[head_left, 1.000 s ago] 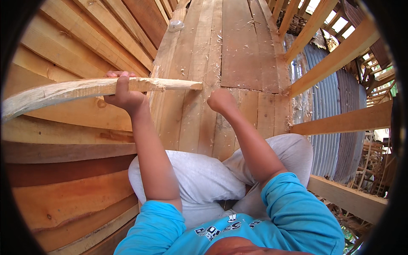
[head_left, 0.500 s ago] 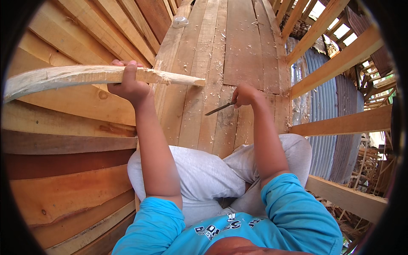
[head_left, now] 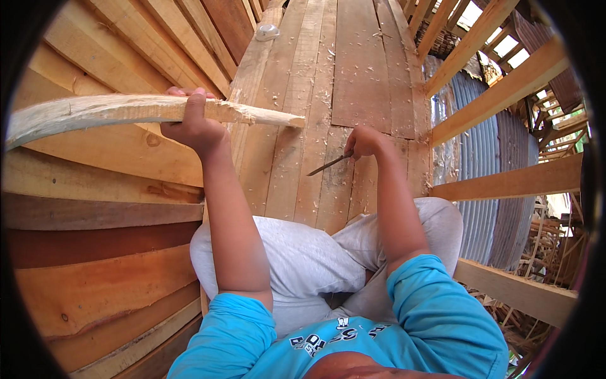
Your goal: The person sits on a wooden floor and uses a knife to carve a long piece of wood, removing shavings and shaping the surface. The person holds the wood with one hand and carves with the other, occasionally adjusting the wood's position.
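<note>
A long pale piece of wood [head_left: 139,108], stripped of bark, stretches from the far left rim to above the middle of the floor. Its right end is cut narrower, with rough hewn faces. My left hand [head_left: 196,128] is wrapped round it just short of that thinner part, thumb on top. Lower and to the right, my right hand [head_left: 364,142] is closed on a knife [head_left: 329,163]. The dark, narrow blade points left and slightly toward me, apart from the wood. The knife's handle is mostly hidden in my fingers.
Wood shavings litter the plank floor [head_left: 303,158]. A plank wall [head_left: 101,265] rises close on my left. At the right stand wooden rails [head_left: 505,180], with corrugated metal sheets [head_left: 480,164] beyond. A small whitish object [head_left: 267,33] lies on the far floor.
The knife blade has tilted slightly, its tip a little lower. Both hands and the piece of wood stay nearly in place.
</note>
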A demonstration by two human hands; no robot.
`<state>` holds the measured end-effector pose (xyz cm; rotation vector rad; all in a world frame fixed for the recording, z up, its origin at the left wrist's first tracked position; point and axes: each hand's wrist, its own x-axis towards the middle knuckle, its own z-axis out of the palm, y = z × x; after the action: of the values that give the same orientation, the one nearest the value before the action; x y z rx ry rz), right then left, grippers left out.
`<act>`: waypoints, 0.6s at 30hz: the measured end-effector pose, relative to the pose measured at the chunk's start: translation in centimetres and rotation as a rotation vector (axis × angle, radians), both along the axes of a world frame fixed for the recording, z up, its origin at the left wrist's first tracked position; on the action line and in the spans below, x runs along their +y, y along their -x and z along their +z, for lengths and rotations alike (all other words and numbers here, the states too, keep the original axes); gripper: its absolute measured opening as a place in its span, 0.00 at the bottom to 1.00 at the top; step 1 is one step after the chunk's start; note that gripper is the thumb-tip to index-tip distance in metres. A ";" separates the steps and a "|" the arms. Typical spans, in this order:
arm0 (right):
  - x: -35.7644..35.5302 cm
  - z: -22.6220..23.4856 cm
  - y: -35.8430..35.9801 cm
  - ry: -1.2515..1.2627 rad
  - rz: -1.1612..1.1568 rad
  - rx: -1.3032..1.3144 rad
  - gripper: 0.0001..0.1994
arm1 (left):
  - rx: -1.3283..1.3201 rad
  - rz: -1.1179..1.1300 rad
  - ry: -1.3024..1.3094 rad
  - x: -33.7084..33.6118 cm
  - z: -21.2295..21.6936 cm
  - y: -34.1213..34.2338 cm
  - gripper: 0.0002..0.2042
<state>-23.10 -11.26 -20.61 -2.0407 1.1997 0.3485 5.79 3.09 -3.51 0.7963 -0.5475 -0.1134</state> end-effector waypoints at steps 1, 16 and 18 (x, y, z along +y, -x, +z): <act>0.1 -0.7 0.0 0.054 -0.053 0.042 0.14 | 0.006 -0.013 0.003 -0.1 0.1 0.2 0.10; 1.2 0.9 -1.0 -0.113 0.179 0.351 0.17 | 0.019 -0.026 0.000 -0.1 0.1 0.2 0.10; 1.1 1.1 -1.1 0.155 -0.208 0.062 0.17 | 0.008 -0.018 -0.003 0.0 -0.2 -0.2 0.10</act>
<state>-21.96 -10.16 -19.46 -2.0234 1.5033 0.2256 6.00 3.06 -3.67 0.7934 -0.5473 -0.1335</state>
